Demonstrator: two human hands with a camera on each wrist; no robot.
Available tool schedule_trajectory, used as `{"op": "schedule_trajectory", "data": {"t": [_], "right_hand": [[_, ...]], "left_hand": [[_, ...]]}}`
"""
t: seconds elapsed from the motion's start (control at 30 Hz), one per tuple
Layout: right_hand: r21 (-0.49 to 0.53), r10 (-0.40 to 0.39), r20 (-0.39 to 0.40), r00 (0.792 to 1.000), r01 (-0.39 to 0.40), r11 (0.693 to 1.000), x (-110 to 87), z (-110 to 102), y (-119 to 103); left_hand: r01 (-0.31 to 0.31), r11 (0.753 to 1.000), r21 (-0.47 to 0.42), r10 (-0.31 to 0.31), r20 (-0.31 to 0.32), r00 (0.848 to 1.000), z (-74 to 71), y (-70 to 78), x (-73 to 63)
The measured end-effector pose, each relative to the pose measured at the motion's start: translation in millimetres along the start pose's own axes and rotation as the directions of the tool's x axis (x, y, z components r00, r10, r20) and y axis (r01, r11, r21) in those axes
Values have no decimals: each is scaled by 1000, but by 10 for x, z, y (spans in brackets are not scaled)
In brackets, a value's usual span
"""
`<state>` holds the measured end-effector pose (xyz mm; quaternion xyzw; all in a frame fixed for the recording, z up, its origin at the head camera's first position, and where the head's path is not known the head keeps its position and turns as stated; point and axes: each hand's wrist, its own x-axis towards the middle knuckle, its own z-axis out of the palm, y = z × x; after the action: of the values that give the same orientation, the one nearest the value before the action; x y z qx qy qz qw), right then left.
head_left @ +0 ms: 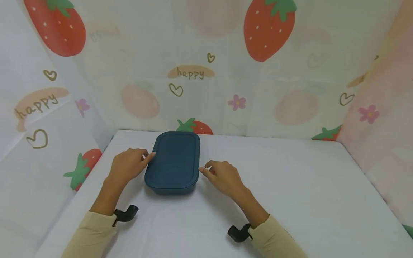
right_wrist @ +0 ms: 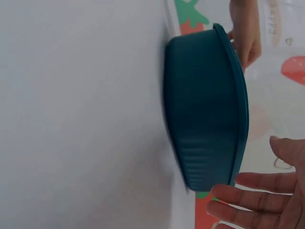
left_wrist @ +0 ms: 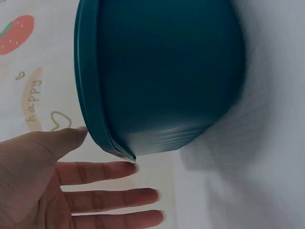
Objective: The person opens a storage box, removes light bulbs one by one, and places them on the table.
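Observation:
A dark teal food container (head_left: 174, 191) with a rounded rectangular lid (head_left: 175, 159) sits on the white table. At its left side is my left hand (head_left: 130, 165), thumb at the lid's rim and the other fingers extended. In the left wrist view, that thumb (left_wrist: 71, 139) meets the rim, while the index fingertip lies by the rim's corner. My right hand (head_left: 224, 175) is at the container's right side, its thumb tip close to the lid edge. Extended, spread fingers (right_wrist: 257, 198) show in the right wrist view; whether they touch the container I cannot tell. The container's inside is hidden.
The white tabletop (head_left: 290, 186) extends to the right of the container. Behind it stands a cloth backdrop (head_left: 200, 104) with strawberries, hearts and lettering, and similar cloth (head_left: 29, 186) hangs at both sides. A black wrist camera (head_left: 126, 214) juts from each sleeve.

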<state>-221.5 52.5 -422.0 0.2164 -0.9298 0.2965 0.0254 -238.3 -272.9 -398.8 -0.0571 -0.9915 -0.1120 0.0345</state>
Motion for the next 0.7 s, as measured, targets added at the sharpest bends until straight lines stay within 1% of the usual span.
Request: {"op": "schedule_trajectory", "data": {"t": [0.07, 0.2, 0.3, 0.43, 0.57, 0.7], "right_hand": [[17, 1, -3, 1000, 0, 1000, -5, 15, 0], [31, 1, -9, 1000, 0, 1000, -11, 46, -9], [24, 5, 6, 1000, -5, 1000, -21, 81, -19], [15, 15, 31, 999, -15, 1000, -29, 127, -37], [34, 17, 42, 999, -19, 999, -29, 159, -50], [76, 6, 61, 998, -11, 997, -23, 177, -51]], "left_hand": [[-5, 1000, 1, 5, 16, 1000, 5, 18, 10], [-8, 1000, -1, 8, 25, 1000, 20, 29, 15], [-5, 1000, -3, 5, 39, 999, 30, 19, 10], [2, 1000, -8, -2, 75, 997, 45, 6, 1], [5, 1000, -27, -2, 108, 994, 59, 13, 0], [7, 999, -40, -2, 123, 992, 71, 18, 7]]}}
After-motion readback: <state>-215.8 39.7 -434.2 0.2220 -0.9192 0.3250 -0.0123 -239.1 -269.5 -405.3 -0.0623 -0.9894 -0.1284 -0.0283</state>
